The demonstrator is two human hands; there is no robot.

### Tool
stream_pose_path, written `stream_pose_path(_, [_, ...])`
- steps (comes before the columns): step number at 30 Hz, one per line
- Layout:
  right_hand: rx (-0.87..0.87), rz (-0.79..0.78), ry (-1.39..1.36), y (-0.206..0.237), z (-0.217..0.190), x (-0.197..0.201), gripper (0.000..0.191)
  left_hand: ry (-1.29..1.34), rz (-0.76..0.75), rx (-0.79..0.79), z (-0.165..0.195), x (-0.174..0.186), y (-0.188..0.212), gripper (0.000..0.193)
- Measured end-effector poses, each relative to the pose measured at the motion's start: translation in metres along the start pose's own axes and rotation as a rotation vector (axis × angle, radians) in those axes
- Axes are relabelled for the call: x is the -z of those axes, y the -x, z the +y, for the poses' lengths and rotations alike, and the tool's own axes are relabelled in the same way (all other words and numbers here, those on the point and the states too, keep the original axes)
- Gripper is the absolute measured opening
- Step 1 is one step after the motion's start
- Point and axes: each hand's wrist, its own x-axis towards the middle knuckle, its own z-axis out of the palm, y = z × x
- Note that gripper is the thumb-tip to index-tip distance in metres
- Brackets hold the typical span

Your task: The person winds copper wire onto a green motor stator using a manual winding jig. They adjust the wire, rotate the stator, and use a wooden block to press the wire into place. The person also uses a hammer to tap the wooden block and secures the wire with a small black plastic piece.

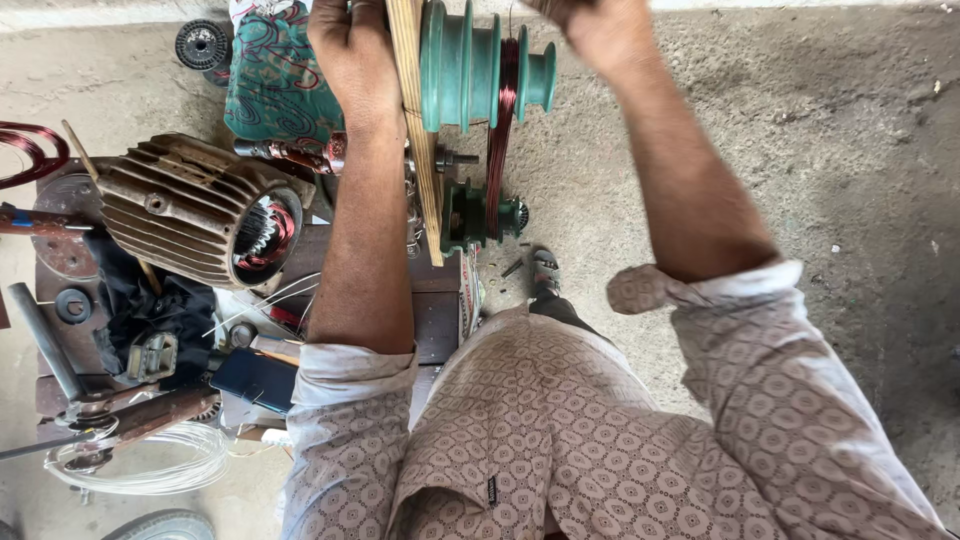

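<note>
We clasp the wooden board with our left hand, steadying the green stepped former at far centre, wound with copper wire; our blurred right hand seems closed, perhaps cranking.

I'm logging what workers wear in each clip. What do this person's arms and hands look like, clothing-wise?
Both arms wear a pale beige shirt printed with small circular motifs. The left sleeve and right sleeve are rolled up to about the elbow, leaving the forearms bare. The left hand and right hand have no gloves. No watch or bracelet shows; the right hand is blurred and partly cut off.
</note>
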Motion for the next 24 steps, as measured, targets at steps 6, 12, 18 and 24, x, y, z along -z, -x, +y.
stream_pose_path(6, [-0.289,-0.273,-0.023,0.077,0.098,-0.110,0.043,-0.153,0.026,0.128,-0.021,0.001,-0.003,0.023])
stream_pose_path(12, [0.103,-0.419,-0.164,0.220,0.103,-0.126,0.027,-0.199,0.007,0.144,-0.032,0.007,0.002,0.023])
stream_pose_path(18, [1.006,-0.206,0.337,0.226,0.022,-0.055,0.031,-0.210,0.013,0.103,-0.023,0.005,0.000,0.021])
stream_pose_path(24, [1.254,0.339,0.642,0.093,-0.032,0.038,0.025,-0.161,0.032,0.063,-0.011,-0.003,-0.009,0.015])
